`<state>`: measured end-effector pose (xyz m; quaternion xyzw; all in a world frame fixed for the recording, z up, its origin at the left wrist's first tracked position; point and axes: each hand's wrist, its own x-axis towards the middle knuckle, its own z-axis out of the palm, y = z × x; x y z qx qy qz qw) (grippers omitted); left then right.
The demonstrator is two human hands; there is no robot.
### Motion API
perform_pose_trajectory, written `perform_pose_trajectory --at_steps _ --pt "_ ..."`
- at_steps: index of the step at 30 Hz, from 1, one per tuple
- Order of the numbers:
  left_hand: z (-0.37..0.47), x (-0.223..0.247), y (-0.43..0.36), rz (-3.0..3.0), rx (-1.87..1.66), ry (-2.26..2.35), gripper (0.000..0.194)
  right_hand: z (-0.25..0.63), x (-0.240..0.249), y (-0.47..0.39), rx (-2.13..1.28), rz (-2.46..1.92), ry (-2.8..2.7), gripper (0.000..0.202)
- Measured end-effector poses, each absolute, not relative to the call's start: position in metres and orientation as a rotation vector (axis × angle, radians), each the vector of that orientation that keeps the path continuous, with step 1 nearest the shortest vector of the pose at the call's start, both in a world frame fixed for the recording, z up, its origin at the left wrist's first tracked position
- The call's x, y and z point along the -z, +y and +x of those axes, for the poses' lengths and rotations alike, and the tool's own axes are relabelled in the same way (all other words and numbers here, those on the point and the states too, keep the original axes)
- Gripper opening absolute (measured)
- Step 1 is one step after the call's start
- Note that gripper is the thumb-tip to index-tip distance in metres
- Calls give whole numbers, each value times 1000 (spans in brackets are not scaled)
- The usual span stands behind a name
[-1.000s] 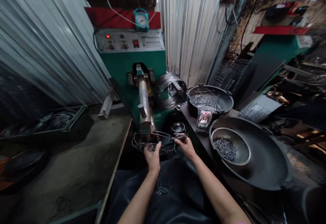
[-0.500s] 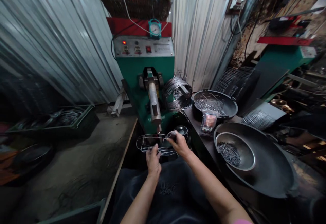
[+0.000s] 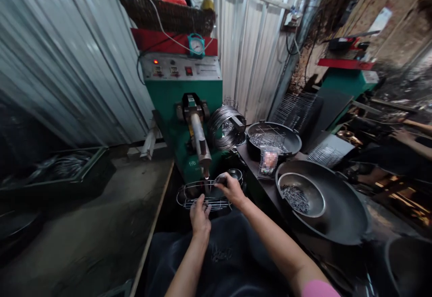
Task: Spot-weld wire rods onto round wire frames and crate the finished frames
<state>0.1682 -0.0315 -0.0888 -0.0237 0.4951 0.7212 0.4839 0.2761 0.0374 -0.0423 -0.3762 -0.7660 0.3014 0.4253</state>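
Head view: just beyond both hands, the wire basket [image 3: 218, 205] is pinched at its near side by the left hand [image 3: 200, 218], at its rim by the right hand [image 3: 232, 191], apparently for steadiness beneath the machine tip [image 3: 205, 169].

The wire rack [image 3: 218, 204] was before the machine [image 3: 160, 93], beneath its arm [image 3: 199, 132]. A basket [image 3: 162, 15] sat atop the machine, and a wire coil [image 3: 216, 127] was just to the right. Farther right, the counter [image 3: 248, 158] bore a rear pan [image 3: 292, 143] and, nearer, a front pan [image 3: 344, 207] with a bowl [image 3: 317, 193] of metal pieces [image 3: 295, 199] inside. A crate [image 3: 98, 169] lay on the floor [image 3: 135, 189], left of the machine.
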Motion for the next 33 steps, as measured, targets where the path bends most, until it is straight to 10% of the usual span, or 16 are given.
perform_pose_trajectory --at_steps 33 --pt "143 96 -19 -315 -1626 958 23 320 68 49 -1175 -1001 -1318 25"
